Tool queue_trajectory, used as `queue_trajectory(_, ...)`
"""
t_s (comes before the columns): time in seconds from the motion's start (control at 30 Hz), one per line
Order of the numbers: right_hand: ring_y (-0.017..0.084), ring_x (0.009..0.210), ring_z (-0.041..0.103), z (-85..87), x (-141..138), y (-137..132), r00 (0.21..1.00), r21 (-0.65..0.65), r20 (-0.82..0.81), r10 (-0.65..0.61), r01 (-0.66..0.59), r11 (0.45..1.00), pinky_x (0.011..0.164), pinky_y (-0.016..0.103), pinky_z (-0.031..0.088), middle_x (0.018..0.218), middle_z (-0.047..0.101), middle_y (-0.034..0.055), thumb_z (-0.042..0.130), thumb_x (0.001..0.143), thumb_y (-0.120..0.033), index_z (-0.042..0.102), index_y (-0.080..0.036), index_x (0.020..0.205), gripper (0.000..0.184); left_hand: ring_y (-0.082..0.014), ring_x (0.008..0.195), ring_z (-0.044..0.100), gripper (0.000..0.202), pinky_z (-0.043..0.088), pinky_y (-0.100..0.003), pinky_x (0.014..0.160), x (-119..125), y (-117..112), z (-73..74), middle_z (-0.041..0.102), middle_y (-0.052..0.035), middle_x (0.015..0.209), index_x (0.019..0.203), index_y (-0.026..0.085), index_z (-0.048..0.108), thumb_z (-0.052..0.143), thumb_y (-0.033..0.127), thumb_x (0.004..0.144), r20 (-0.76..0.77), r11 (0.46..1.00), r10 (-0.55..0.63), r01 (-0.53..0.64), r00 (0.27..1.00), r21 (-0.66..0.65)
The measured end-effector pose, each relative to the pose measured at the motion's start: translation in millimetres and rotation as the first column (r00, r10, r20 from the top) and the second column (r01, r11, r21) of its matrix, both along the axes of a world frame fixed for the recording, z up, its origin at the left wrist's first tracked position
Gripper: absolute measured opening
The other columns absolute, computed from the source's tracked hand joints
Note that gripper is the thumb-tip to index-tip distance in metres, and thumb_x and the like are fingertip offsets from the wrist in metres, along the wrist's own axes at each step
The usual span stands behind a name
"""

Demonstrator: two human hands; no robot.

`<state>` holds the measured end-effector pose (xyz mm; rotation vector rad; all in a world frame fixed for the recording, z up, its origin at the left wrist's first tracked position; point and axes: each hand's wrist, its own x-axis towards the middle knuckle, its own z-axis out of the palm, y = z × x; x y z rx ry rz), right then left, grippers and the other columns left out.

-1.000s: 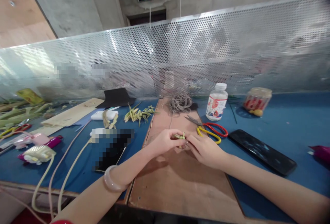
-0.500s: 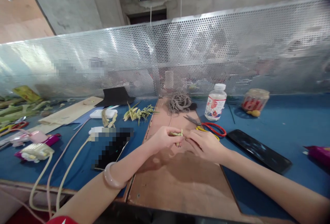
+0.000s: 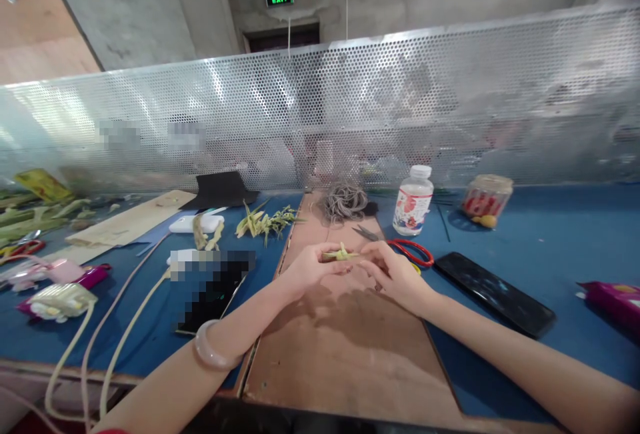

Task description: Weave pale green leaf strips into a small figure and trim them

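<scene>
The left hand (image 3: 310,267) pinches a green leaf piece (image 3: 342,255) above the bench (image 3: 350,381); the right hand (image 3: 399,279) bends its fingers at the piece's right end, hold unclear. That hand hides part of the scissors (image 3: 367,234); a grey cord coil (image 3: 345,202) lies farther off. A black phone (image 3: 495,294) lies to the right; a purple packet (image 3: 613,304) is cut off at the edge

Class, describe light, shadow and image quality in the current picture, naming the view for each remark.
Head view: bright glare streaks the perforated panel; head view: soft shadows darken the brown board near the right hand; head view: blocky pixelation hides part of the phone left of the board; head view: the top-right corner darkens.
</scene>
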<state>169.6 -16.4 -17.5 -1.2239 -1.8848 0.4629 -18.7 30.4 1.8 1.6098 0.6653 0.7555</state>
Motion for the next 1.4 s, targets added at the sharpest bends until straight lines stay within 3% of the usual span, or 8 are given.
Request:
queue_trajectory(0.1, 0.010, 0.038, 0.049, -1.7, -5, -1, 0.997, -0.180, -0.076, 0.012, -0.026, 0.983, 0.040, 0.021, 0.037, 0.052, 0.054, -0.0033, 0.042, 0.083, -0.048, 0.047, -0.020, 0.076, 0.029, -0.0191, 0.090, 0.060, 0.048, 0.044, -0.032, 0.081, 0, 3, -3.8, 0.063, -0.0120, 0.102, 0.110, 0.014, 0.057, 0.068, 0.033, 0.067, 0.042, 1.000, 0.028, -0.028, 0.999, -0.011)
queue_trajectory(0.2, 0.008, 0.032, 0.046, -6.8, -9, 1, 0.982, -0.316, -0.144, 0.121, -0.161, 0.935, 0.034, 0.020, 0.034, 0.048, 0.052, -0.0040, 0.042, 0.082, -0.050, 0.047, -0.019, 0.069, 0.035, -0.0208, 0.094, 0.059, 0.045, 0.043, -0.032, 0.083, 0, 4, -4.8, 0.065, -0.0111, 0.100, 0.109, 0.015, 0.058, 0.066, 0.034, 0.069, 0.014, 0.999, 0.049, -0.050, 0.999, 0.014)
queue_trajectory(0.43, 0.005, 0.031, 0.042, -11.1, -16, 2, 0.877, -0.407, -0.426, 0.221, -0.404, 0.819, 0.031, 0.015, 0.033, 0.049, 0.053, -0.0056, 0.048, 0.079, -0.050, 0.053, -0.016, 0.081, 0.035, -0.0172, 0.084, 0.059, 0.038, 0.043, -0.027, 0.078, 3, -2, -1.9, 0.066, -0.0072, 0.091, 0.099, 0.015, 0.062, 0.070, 0.028, 0.064, 0.016, 0.999, 0.033, -0.033, 0.999, -0.007)
queue_trajectory(0.67, 0.004, 0.031, 0.039, -13.6, -21, -3, 0.773, -0.462, -0.624, 0.115, -0.484, 0.743, 0.032, 0.015, 0.030, 0.043, 0.052, -0.0051, 0.053, 0.077, -0.049, 0.058, -0.013, 0.089, 0.039, -0.0150, 0.075, 0.057, 0.034, 0.042, -0.025, 0.070, 5, -6, 3.7, 0.065, -0.0058, 0.083, 0.090, 0.013, 0.065, 0.071, 0.028, 0.061, 0.028, 0.995, 0.096, -0.095, 0.995, -0.030)
queue_trajectory(0.93, 0.004, 0.033, 0.034, -11.2, -20, -4, 0.672, -0.430, -0.736, 0.080, -0.556, 0.712, 0.034, 0.016, 0.025, 0.044, 0.046, -0.0065, 0.055, 0.078, -0.047, 0.055, -0.014, 0.079, 0.033, -0.0168, 0.086, 0.058, 0.033, 0.042, -0.027, 0.079, 3, -3, -0.2, 0.065, -0.0061, 0.094, 0.089, 0.016, 0.063, 0.072, 0.028, 0.060, 0.059, 0.995, 0.104, -0.104, 0.993, 0.002)
queue_trajectory(1.13, 0.005, 0.038, 0.031, -11.5, -24, -6, 0.599, -0.346, -0.797, 0.083, -0.563, 0.751, 0.035, 0.017, 0.025, 0.044, 0.041, -0.0066, 0.054, 0.080, -0.041, 0.053, -0.015, 0.076, 0.026, -0.0167, 0.081, 0.059, 0.034, 0.042, -0.026, 0.075, 6, -6, 2.9, 0.066, -0.0064, 0.088, 0.089, 0.014, 0.064, 0.073, 0.026, 0.059, 0.088, 0.995, 0.096, -0.094, 0.992, -0.028)
queue_trajectory(1.27, 0.005, 0.037, 0.030, -5.2, -28, -10, 0.604, -0.352, -0.795, 0.052, -0.529, 0.772, 0.035, 0.018, 0.024, 0.042, 0.038, -0.0068, 0.052, 0.081, -0.041, 0.055, -0.015, 0.076, 0.026, -0.0131, 0.070, 0.057, 0.030, 0.042, -0.026, 0.073, 10, -10, 3.3, 0.064, -0.0033, 0.074, 0.091, 0.014, 0.064, 0.070, 0.026, 0.064, 0.153, 0.994, 0.101, -0.092, 0.983, -0.065)
queue_trajectory(1.4, 0.005, 0.035, 0.029, -2.2, -32, -12, 0.637, -0.357, -0.771, 0.028, -0.468, 0.808, 0.035, 0.019, 0.021, 0.040, 0.037, -0.0070, 0.052, 0.081, -0.041, 0.056, -0.015, 0.074, 0.027, -0.0096, 0.062, 0.054, 0.029, 0.041, -0.026, 0.070, 11, -9, -3.2, 0.064, -0.0026, 0.075, 0.092, 0.015, 0.064, 0.069, 0.024, 0.066, 0.234, 0.986, 0.090, -0.053, 0.968, -0.159)
